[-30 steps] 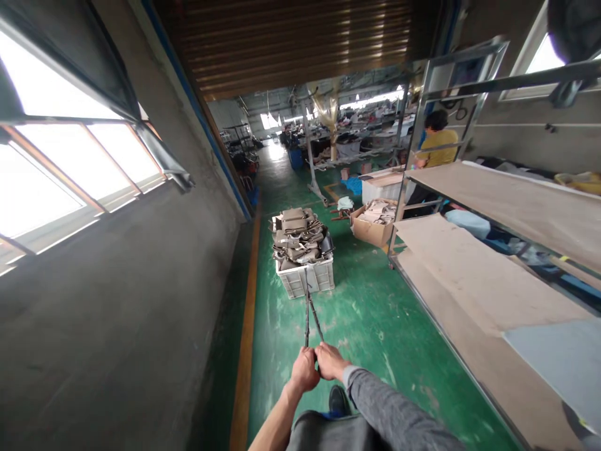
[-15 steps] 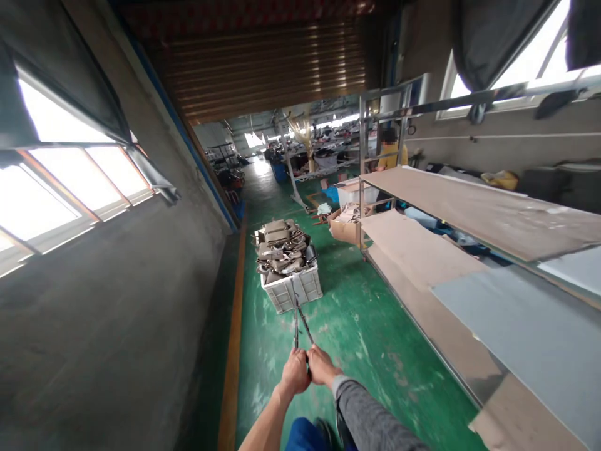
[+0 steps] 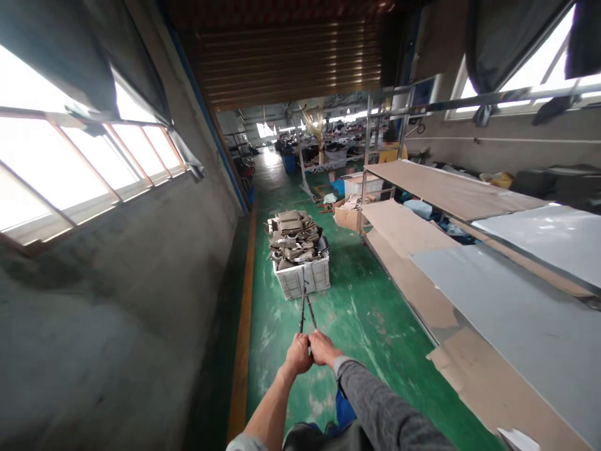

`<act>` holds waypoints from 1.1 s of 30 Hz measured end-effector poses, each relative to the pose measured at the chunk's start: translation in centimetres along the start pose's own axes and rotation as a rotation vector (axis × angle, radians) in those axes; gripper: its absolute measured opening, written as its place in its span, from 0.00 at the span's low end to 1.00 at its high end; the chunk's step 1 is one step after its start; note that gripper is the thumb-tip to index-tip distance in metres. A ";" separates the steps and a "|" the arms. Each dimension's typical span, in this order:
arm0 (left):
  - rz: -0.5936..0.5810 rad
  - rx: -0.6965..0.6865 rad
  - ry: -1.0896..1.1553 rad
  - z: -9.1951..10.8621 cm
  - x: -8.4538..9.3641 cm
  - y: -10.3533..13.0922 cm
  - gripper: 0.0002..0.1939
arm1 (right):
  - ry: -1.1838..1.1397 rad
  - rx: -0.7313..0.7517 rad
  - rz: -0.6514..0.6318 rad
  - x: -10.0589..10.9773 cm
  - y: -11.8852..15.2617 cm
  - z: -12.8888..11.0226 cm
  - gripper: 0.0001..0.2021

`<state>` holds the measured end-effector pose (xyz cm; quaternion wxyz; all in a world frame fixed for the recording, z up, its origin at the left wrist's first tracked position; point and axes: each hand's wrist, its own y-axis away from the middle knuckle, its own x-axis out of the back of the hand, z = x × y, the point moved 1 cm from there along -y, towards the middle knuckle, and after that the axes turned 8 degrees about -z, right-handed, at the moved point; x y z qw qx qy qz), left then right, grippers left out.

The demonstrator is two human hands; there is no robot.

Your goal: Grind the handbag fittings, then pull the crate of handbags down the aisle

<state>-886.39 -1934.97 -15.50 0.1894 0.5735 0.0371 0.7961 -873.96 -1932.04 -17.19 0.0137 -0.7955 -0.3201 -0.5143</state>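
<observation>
My left hand (image 3: 298,354) and my right hand (image 3: 323,348) are closed side by side around a dark pull strap (image 3: 303,312). Two strands of the strap run forward from my fists and meet at the near side of a white plastic crate (image 3: 307,279) on the floor. Piled above the crate's rim are folded olive-brown pieces that look like bags (image 3: 295,235), with a black item (image 3: 323,245) at the right of the pile. The strap's ends inside my fists are hidden.
On the right runs a long metal rack with cardboard-covered shelves (image 3: 446,188). A grey wall (image 3: 141,275) and a yellow floor line (image 3: 244,332) flank the left. Farther ahead are a cardboard box (image 3: 346,218), a blue bin (image 3: 290,164) and a person in yellow (image 3: 389,152) beneath a partly raised shutter (image 3: 291,69).
Both fists keep hold of the strap. The rack and left window have shifted in view as I move backward, and the crate sits slightly higher and farther right.
</observation>
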 end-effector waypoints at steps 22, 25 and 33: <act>-0.057 -0.009 -0.119 28.6 -21.2 29.8 0.15 | -0.062 0.038 0.032 -15.5 43.9 7.1 0.17; -0.052 -0.015 -0.107 32.3 -25.3 34.2 0.14 | -0.060 0.032 0.024 -18.3 50.2 8.4 0.17; 0.019 -0.027 -0.085 38.8 -34.3 49.7 0.13 | 0.005 0.041 0.064 -27.1 66.6 5.8 0.16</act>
